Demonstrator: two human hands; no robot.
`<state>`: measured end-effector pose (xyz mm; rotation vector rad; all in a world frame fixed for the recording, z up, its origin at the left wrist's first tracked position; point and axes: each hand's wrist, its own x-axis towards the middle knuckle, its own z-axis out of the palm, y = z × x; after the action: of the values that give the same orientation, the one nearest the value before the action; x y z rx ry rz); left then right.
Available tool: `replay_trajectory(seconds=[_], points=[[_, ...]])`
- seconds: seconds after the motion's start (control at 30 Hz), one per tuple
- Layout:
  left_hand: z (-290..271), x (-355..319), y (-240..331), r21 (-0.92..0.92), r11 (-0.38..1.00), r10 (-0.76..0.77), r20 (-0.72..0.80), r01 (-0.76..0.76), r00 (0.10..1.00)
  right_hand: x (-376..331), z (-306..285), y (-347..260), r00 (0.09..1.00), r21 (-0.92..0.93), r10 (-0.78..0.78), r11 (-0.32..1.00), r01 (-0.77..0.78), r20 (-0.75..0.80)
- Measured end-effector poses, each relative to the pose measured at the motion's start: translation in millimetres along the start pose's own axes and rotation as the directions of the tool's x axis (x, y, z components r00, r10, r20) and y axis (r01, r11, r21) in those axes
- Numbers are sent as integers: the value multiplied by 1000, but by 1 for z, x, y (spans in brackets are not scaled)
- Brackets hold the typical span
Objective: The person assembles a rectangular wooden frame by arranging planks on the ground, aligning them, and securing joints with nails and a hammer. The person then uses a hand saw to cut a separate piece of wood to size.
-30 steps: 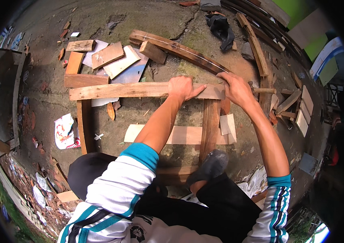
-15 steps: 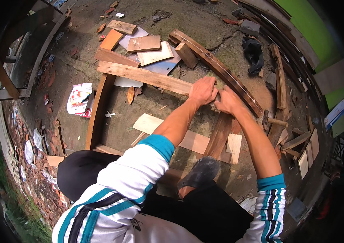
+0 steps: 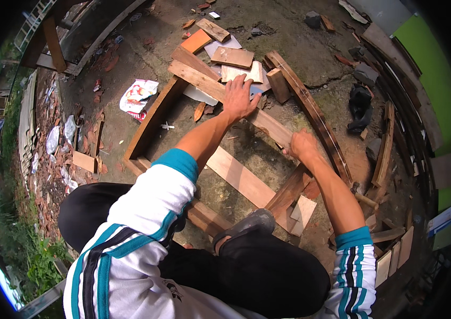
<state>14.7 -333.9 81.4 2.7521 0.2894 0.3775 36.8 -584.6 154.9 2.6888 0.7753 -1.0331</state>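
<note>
A rectangular wooden frame lies on the ground before me. Its far side is a pale plank. My left hand rests on that plank near its middle, fingers stretched out and apart. At the plank's right end my right hand is closed round the wood, its fingertips partly hidden. A dark board forms the left side, standing on edge. Another board runs from under the right end toward me. The near board passes by my sandal. Inside the frame lies a thin pale strip.
Several wood offcuts are piled beyond the frame. A long dark beam slants along the right, with a hammer near its lower end. Crumpled printed packaging lies left. Black cloth-like material and more timber lie farther right.
My left hand has slid left along the plank, away from my right hand, and its fingers have spread. My right hand stays at the plank's right end. The view has turned.
</note>
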Motion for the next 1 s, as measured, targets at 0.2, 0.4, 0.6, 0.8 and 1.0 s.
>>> replay_trajectory(seconds=[0.2, 0.4, 0.6, 0.8, 1.0], points=[[-63, 38, -162, 150, 908, -390, -40, 392, 920, 12, 6, 4, 999, -44, 20, 999, -19, 29], [-110, 76, -288, 99, 786, -612, 265, 611, 745, 12, 6, 6, 1000, -26, 27, 999, -27, -11], [-60, 97, -334, -30, 771, -555, 460, 636, 694, 7, 1, 2, 996, -92, 86, 992, -85, 2], [-15, 96, -371, -11, 828, -501, 434, 561, 749, 19, -12, -18, 982, -143, 178, 975, -167, 63], [-29, 100, -332, -77, 750, -565, 442, 657, 697, 15, -12, -59, 948, -341, 310, 885, -316, -74]])
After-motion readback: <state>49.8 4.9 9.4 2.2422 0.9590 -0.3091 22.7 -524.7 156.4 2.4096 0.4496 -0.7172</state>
